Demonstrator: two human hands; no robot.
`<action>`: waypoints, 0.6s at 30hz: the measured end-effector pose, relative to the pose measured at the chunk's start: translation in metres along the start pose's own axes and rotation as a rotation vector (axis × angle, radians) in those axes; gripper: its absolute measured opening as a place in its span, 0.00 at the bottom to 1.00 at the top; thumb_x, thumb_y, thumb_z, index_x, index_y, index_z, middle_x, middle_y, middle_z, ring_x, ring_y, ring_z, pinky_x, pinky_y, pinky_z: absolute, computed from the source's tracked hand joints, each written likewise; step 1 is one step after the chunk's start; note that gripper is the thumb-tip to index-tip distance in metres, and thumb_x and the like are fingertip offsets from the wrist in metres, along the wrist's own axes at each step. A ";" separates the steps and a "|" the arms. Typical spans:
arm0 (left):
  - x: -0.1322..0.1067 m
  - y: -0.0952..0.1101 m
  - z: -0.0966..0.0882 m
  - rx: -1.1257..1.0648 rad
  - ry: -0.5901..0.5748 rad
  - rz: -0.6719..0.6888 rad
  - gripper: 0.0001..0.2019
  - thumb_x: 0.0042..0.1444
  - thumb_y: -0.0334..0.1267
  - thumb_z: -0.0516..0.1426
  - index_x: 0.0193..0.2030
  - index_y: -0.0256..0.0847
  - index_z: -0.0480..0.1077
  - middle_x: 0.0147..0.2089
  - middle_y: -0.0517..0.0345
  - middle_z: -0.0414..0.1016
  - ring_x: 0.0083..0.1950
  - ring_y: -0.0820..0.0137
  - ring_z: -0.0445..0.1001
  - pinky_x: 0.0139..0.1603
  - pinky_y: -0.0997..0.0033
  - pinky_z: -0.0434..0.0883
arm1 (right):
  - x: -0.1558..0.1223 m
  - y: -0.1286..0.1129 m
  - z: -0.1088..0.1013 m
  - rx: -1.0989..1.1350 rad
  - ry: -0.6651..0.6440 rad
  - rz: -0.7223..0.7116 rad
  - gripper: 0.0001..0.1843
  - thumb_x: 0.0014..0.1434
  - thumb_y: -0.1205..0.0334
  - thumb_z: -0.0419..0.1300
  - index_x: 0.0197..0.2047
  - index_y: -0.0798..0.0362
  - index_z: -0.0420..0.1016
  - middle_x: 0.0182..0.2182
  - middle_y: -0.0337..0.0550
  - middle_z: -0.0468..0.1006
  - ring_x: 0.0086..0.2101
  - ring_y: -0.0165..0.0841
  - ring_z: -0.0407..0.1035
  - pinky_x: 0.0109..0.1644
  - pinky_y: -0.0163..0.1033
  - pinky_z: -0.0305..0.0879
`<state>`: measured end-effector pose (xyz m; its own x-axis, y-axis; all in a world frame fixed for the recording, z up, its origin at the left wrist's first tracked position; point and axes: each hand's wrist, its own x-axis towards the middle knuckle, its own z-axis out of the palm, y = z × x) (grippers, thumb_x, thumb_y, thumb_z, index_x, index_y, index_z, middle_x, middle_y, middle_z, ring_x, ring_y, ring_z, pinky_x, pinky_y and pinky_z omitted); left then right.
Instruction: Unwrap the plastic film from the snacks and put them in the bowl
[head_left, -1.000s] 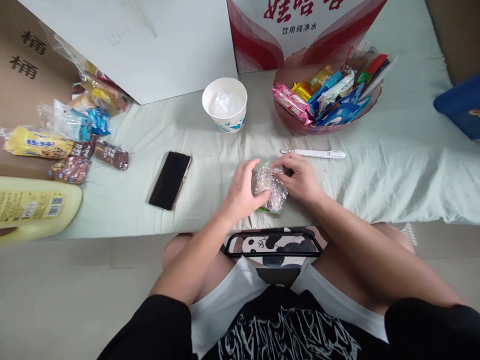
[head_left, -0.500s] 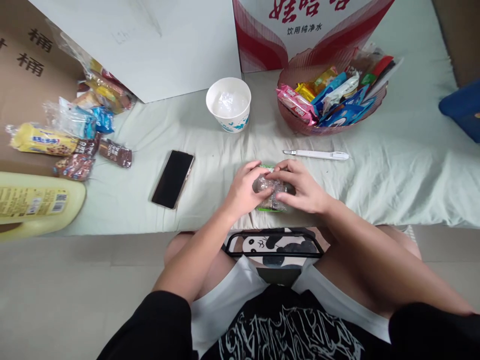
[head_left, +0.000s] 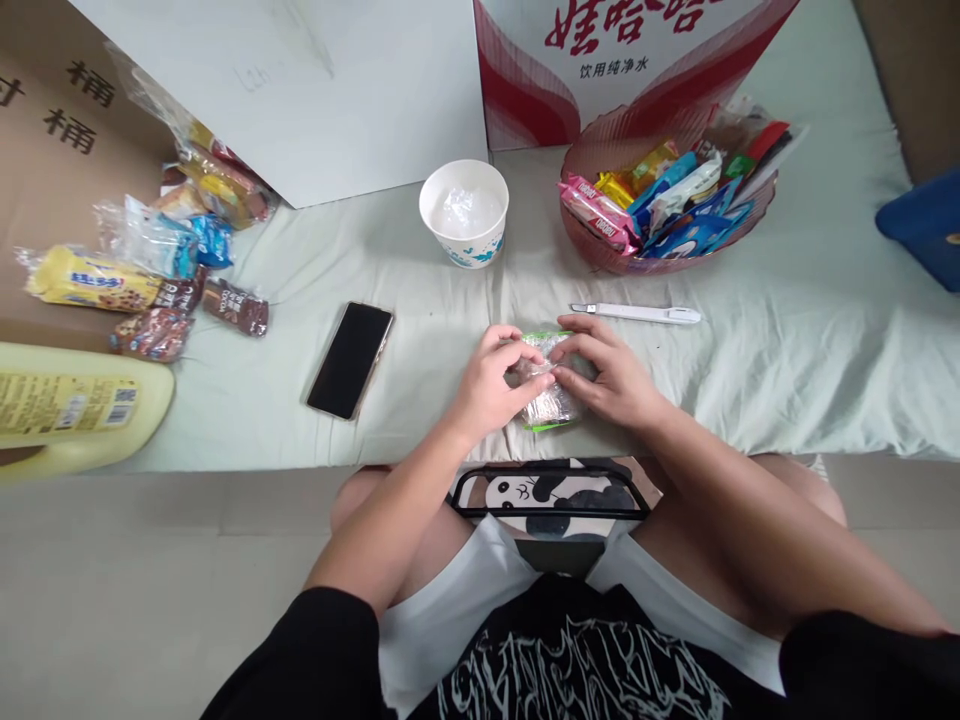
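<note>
Between my hands, near the table's front edge, lies a small packet (head_left: 551, 408) with green edges and crinkled, shiny clear plastic over it. My left hand (head_left: 501, 382) comes from the left, its thumb and fingers pinching the clear plastic on top. From the other side my right hand (head_left: 611, 378) closes its thumb and fingers on the same plastic, so both sets of fingertips nearly meet over the packet. The fingers hide part of the packet's face. Just beyond my right hand lies a white craft knife (head_left: 637, 313), its blade end pointing left.
Beyond my hands stand a paper cup (head_left: 469, 250) with clear plastic inside and a pink bowl (head_left: 592, 245) of wrapped snacks. A phone (head_left: 349, 360) lies to the left. Several snack packs (head_left: 94, 278) and a yellow jug (head_left: 82, 405) are farther left. White boxes (head_left: 375, 100) stand at the back.
My thumbs have come closer together over the packet, and the right thumb has moved up and left. More of the shiny front of the packet shows. The view has shifted slightly.
</note>
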<state>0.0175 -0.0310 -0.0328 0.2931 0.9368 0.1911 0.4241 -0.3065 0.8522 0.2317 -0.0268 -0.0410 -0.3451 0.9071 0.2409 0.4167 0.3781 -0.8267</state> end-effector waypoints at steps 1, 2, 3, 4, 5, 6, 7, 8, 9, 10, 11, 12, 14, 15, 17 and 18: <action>0.000 0.000 -0.001 -0.040 0.018 0.024 0.07 0.58 0.40 0.67 0.39 0.42 0.77 0.52 0.52 0.68 0.47 0.68 0.75 0.49 0.64 0.77 | 0.000 -0.001 0.001 0.067 0.020 0.034 0.17 0.63 0.51 0.65 0.52 0.49 0.73 0.59 0.55 0.72 0.59 0.47 0.70 0.61 0.55 0.69; 0.000 0.001 -0.002 -0.078 0.037 0.047 0.07 0.58 0.41 0.67 0.37 0.42 0.76 0.51 0.52 0.68 0.47 0.68 0.74 0.47 0.64 0.77 | 0.000 -0.003 0.002 0.152 0.023 0.081 0.24 0.61 0.49 0.67 0.56 0.48 0.69 0.57 0.55 0.73 0.55 0.45 0.72 0.57 0.52 0.72; 0.000 0.003 -0.003 -0.114 0.056 0.063 0.08 0.58 0.43 0.67 0.35 0.42 0.76 0.51 0.52 0.68 0.47 0.67 0.74 0.46 0.64 0.76 | 0.000 -0.005 0.002 0.250 0.007 0.132 0.29 0.60 0.47 0.68 0.60 0.48 0.65 0.54 0.52 0.74 0.50 0.42 0.74 0.52 0.49 0.74; -0.001 0.004 -0.003 -0.150 0.075 0.068 0.10 0.58 0.45 0.67 0.34 0.42 0.75 0.50 0.52 0.68 0.49 0.66 0.74 0.46 0.64 0.76 | 0.001 -0.008 0.002 0.353 -0.021 0.177 0.33 0.60 0.45 0.68 0.61 0.47 0.62 0.49 0.49 0.75 0.44 0.38 0.75 0.46 0.45 0.74; -0.001 0.006 -0.003 -0.198 0.093 0.060 0.11 0.57 0.46 0.68 0.33 0.42 0.75 0.49 0.53 0.68 0.50 0.65 0.73 0.45 0.65 0.76 | 0.002 -0.011 0.003 0.449 -0.049 0.207 0.33 0.60 0.43 0.68 0.61 0.46 0.61 0.44 0.45 0.75 0.39 0.35 0.74 0.42 0.42 0.73; -0.001 0.008 -0.003 -0.263 0.109 0.036 0.13 0.56 0.48 0.68 0.35 0.43 0.74 0.48 0.53 0.68 0.50 0.65 0.73 0.44 0.66 0.76 | 0.003 -0.014 0.003 0.529 -0.069 0.219 0.32 0.61 0.42 0.67 0.60 0.46 0.61 0.40 0.41 0.74 0.35 0.32 0.72 0.38 0.39 0.71; -0.002 0.009 -0.002 -0.345 0.122 -0.007 0.14 0.54 0.49 0.69 0.38 0.44 0.73 0.49 0.54 0.68 0.49 0.66 0.73 0.42 0.68 0.75 | 0.004 -0.018 0.003 0.590 -0.074 0.217 0.29 0.61 0.42 0.67 0.57 0.46 0.62 0.37 0.39 0.72 0.33 0.31 0.70 0.36 0.37 0.68; -0.002 0.010 -0.001 -0.436 0.129 -0.067 0.17 0.52 0.49 0.71 0.43 0.47 0.72 0.49 0.55 0.69 0.48 0.67 0.74 0.41 0.69 0.75 | 0.004 -0.020 0.003 0.628 -0.062 0.205 0.27 0.61 0.43 0.67 0.54 0.47 0.62 0.35 0.37 0.70 0.31 0.29 0.68 0.34 0.36 0.66; -0.002 0.011 0.000 -0.528 0.126 -0.142 0.22 0.51 0.48 0.72 0.48 0.49 0.70 0.50 0.56 0.69 0.47 0.68 0.75 0.41 0.70 0.75 | 0.005 -0.022 0.004 0.646 -0.042 0.190 0.25 0.61 0.44 0.68 0.52 0.47 0.62 0.34 0.36 0.69 0.30 0.28 0.66 0.33 0.35 0.64; -0.002 0.012 0.001 -0.611 0.107 -0.225 0.27 0.49 0.47 0.72 0.52 0.51 0.68 0.51 0.57 0.70 0.46 0.69 0.75 0.42 0.70 0.75 | 0.005 -0.024 0.005 0.646 -0.026 0.180 0.24 0.61 0.45 0.68 0.50 0.47 0.62 0.33 0.35 0.67 0.29 0.27 0.64 0.32 0.35 0.62; -0.002 0.012 0.001 -0.676 0.074 -0.305 0.29 0.48 0.47 0.73 0.54 0.51 0.67 0.50 0.58 0.72 0.45 0.70 0.76 0.43 0.70 0.75 | 0.004 -0.024 0.006 0.636 -0.016 0.177 0.23 0.61 0.45 0.67 0.49 0.47 0.62 0.32 0.35 0.66 0.29 0.27 0.63 0.31 0.34 0.61; -0.001 0.013 0.001 -0.719 0.031 -0.373 0.30 0.47 0.47 0.73 0.54 0.49 0.68 0.48 0.58 0.74 0.44 0.70 0.76 0.44 0.69 0.75 | 0.004 -0.024 0.007 0.619 -0.011 0.181 0.23 0.62 0.45 0.67 0.48 0.47 0.62 0.32 0.34 0.66 0.28 0.27 0.62 0.31 0.35 0.60; 0.001 0.014 0.001 -0.753 -0.039 -0.442 0.26 0.47 0.48 0.73 0.50 0.43 0.72 0.44 0.57 0.77 0.43 0.69 0.77 0.46 0.70 0.75 | 0.002 -0.023 0.010 0.583 -0.015 0.200 0.23 0.62 0.45 0.66 0.50 0.48 0.63 0.32 0.34 0.65 0.28 0.27 0.61 0.30 0.35 0.59; 0.002 0.015 0.001 -0.753 -0.048 -0.450 0.25 0.46 0.48 0.73 0.47 0.41 0.74 0.43 0.57 0.78 0.42 0.69 0.77 0.46 0.70 0.75 | 0.002 -0.023 0.010 0.565 -0.022 0.211 0.23 0.62 0.44 0.65 0.50 0.48 0.63 0.31 0.34 0.65 0.27 0.27 0.60 0.30 0.35 0.58; 0.004 0.016 -0.001 -0.740 -0.025 -0.443 0.24 0.44 0.48 0.75 0.45 0.39 0.76 0.42 0.56 0.80 0.41 0.70 0.77 0.44 0.71 0.75 | 0.002 -0.021 0.009 0.533 -0.038 0.210 0.24 0.63 0.44 0.64 0.53 0.48 0.62 0.31 0.34 0.66 0.27 0.28 0.61 0.30 0.36 0.59; 0.005 0.017 -0.001 -0.732 -0.006 -0.439 0.24 0.44 0.47 0.75 0.45 0.39 0.77 0.41 0.56 0.80 0.40 0.70 0.78 0.43 0.71 0.75 | 0.003 -0.020 0.006 0.510 -0.044 0.193 0.24 0.64 0.44 0.62 0.55 0.48 0.62 0.33 0.36 0.69 0.28 0.29 0.63 0.31 0.37 0.62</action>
<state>0.0250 -0.0314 -0.0167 0.2370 0.9436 -0.2310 -0.1595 0.2724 0.9489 0.2170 -0.0324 -0.0265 -0.3421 0.9384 0.0483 0.0192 0.0583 -0.9981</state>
